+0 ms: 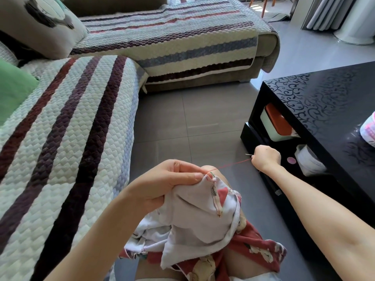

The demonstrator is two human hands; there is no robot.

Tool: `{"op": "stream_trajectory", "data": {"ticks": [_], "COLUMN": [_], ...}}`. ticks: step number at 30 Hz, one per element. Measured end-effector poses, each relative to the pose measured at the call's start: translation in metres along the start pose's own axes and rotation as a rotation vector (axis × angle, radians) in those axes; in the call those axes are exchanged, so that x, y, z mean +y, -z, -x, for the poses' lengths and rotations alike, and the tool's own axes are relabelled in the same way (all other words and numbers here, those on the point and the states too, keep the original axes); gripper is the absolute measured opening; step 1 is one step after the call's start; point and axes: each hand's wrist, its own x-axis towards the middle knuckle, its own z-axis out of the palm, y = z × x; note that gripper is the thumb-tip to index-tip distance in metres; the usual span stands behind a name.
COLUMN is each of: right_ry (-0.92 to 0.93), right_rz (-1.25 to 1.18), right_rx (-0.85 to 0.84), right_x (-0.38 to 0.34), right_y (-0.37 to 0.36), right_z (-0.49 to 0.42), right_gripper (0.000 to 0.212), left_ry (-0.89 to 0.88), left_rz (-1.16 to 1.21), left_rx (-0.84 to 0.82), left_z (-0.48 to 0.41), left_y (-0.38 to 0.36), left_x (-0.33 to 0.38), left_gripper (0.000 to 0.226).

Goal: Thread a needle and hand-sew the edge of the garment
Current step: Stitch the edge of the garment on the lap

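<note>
Pinching the garment (203, 218) by its edge above my lap, my left hand (168, 185) sits near-left. From there the red thread (231, 164) runs taut rightward to my right hand (265, 160), which pinches the needle (248, 154), seemingly pointing left.

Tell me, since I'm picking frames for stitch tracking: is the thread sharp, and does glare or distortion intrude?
Head view: the red thread reads thin but sharp; daylight glares on the glossy black table and floor tiles; wide-angle distortion bows the striped sofa cover.
</note>
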Motion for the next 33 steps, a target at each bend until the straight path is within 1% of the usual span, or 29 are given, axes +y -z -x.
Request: {"op": "stream_trajectory", "data": {"ticks": [5, 7, 9, 11, 12, 13, 14, 15, 16, 17, 18, 19, 21, 23, 25, 27, 28, 29, 30, 33], "right_ry": [-0.059, -0.075, -0.057, 0.032, 0.112, 0.212, 0.326, 0.447, 0.569, 0.668, 0.728, 0.746, 0.702, 0.639, 0.634, 0.6, 0.569, 0.544, 0.522, 0.507], "right_rz": [0.016, -0.052, -0.224, -0.525, -0.716, -0.926, -1.107, -1.214, -1.263, -1.265, -1.246, -1.226, -1.262, -1.332, -1.36, -1.341, -1.325, -1.304, -1.27, -1.147], "right_rx": [-0.045, -0.026, 0.028, 0.077, 0.074, 0.022, -0.094, -0.238, -0.384, -0.499, -0.557, -0.554, -0.473, -0.455, -0.467, -0.471, -0.469, -0.467, -0.462, -0.45], "right_x": [0.007, 0.004, -0.003, -0.018, -0.027, -0.036, -0.044, -0.048, -0.052, -0.054, -0.056, -0.057, -0.056, -0.054, -0.048, -0.042, -0.039, -0.037, -0.036, -0.035], "right_y": [-0.013, -0.013, -0.006, 0.016, 0.033, 0.052, 0.072, 0.089, 0.102, 0.108, 0.109, 0.106, 0.099, 0.099, 0.102, 0.103, 0.102, 0.101, 0.101, 0.098], "right_z": [0.009, 0.012, 0.015, 0.03, 0.044, 0.063, 0.085, 0.107, 0.126, 0.139, 0.148, 0.153, 0.155, 0.158, 0.161, 0.162, 0.162, 0.162, 0.162, 0.162], "right_gripper": [0.019, 0.02, 0.026, 0.032, 0.029, 0.024, 0.019, 0.017, 0.018, 0.021, 0.024, 0.022, 0.019, 0.016, 0.016, 0.02, 0.021, 0.022, 0.022, 0.022], "left_ry": [-0.001, -0.01, -0.033, -0.059, -0.066, -0.075, -0.089, -0.101, -0.11, -0.116, -0.123, -0.131, -0.15, -0.17, -0.18, -0.205, -0.221, -0.237, -0.248, -0.243], "left_rz": [-0.03, -0.031, -0.02, -0.008, 0.0, 0.0, -0.009, -0.023, -0.036, -0.048, -0.057, -0.065, -0.1, -0.201, -0.356, -0.515, -0.579, -0.621, -0.656, -0.705], "left_rx": [0.005, -0.008, -0.034, -0.04, -0.037, -0.034, -0.026, -0.013, 0.002, 0.013, 0.021, 0.023, 0.049, 0.119, 0.171, 0.21, 0.245, 0.28, 0.313, 0.374], "left_z": [-0.001, -0.002, -0.002, -0.001, -0.001, 0.0, -0.001, -0.001, -0.001, -0.001, -0.002, -0.001, 0.0, 0.002, 0.003, 0.003, 0.002, 0.001, 0.0, -0.005], "left_y": [-0.001, -0.003, -0.006, -0.006, -0.005, -0.004, -0.002, -0.001, 0.002, 0.003, 0.005, 0.006, 0.008, 0.01, 0.01, 0.007, 0.005, 0.002, -0.001, -0.007], "left_x": [-0.003, -0.004, -0.003, -0.001, -0.001, 0.0, -0.001, -0.001, -0.001, -0.001, -0.001, -0.001, -0.002, -0.005, -0.008, -0.011, -0.013, -0.014, -0.016, -0.021], "left_gripper": [0.02, 0.019, 0.014, 0.013, 0.014, 0.013, 0.013, 0.015, 0.019, 0.021, 0.023, 0.023, 0.023, 0.02, 0.02, 0.021, 0.016, 0.009, 0.007, 0.012]}}
